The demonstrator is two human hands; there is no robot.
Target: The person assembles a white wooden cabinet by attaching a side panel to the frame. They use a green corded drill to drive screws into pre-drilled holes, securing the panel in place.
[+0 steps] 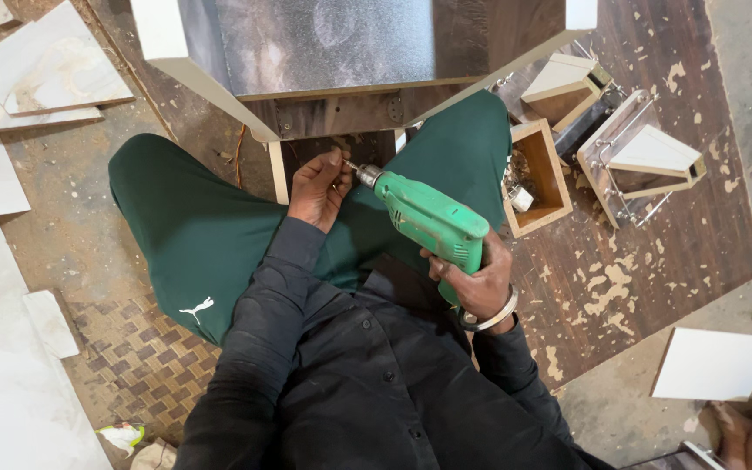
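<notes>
Down between the crossed knees, the right hand (473, 280) has its grip wrapped around the handle of a green drill (433, 222), whose bit points left at the lower edge of a wooden cabinet (341, 113). Just beside the bit, the left hand (319, 187) pinches something too small to make out against that edge. An open wooden box (540, 178) sits near the right knee on a worn board (646, 252).

A carpentry workshop is showing here: cut board offcuts (41, 74) are lying on the dusty floor (63, 226), small wooden boxes (537, 174) are sitting half-built beside a green drill (433, 218).
</notes>
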